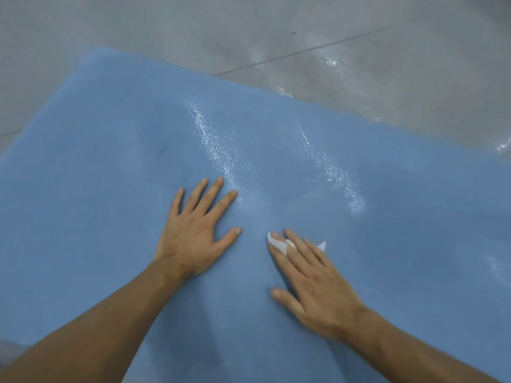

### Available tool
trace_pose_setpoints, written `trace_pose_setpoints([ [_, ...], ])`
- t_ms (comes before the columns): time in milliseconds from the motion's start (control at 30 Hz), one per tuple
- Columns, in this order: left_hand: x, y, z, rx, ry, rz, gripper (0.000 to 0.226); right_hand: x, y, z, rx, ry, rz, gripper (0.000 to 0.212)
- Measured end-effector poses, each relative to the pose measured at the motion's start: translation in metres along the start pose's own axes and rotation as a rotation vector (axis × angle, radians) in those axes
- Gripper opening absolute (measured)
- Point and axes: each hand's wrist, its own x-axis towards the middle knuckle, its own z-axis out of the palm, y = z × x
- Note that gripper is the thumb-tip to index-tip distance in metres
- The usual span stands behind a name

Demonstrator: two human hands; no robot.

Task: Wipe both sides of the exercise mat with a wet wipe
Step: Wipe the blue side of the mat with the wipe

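Pressing both hands down on the blue exercise mat (96, 203).
The left hand (193, 233) lies flat with its fingers spread. The right hand (312, 283), fingers straight, pins a white wet wipe (279, 246) against the mat, its corners poking out between the fingers. 2 glistening wet streaks (218, 150) run toward the mat's far edge. The mat lies on a grey floor (249, 29).
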Motion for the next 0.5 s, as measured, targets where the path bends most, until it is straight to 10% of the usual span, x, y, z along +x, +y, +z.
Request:
trace_pose_setpoints([
  [133, 0.0, 0.001, 0.0, 0.008, -0.012, -0.004, 0.072, -0.011, 0.013, 0.004, -0.062, 0.005, -0.093, 0.073],
  [500, 0.0, 0.003, -0.002, 0.005, -0.017, -0.002, 0.071, 0.102, 0.136, -0.037, 0.097, 0.174, 0.471, 0.08],
])
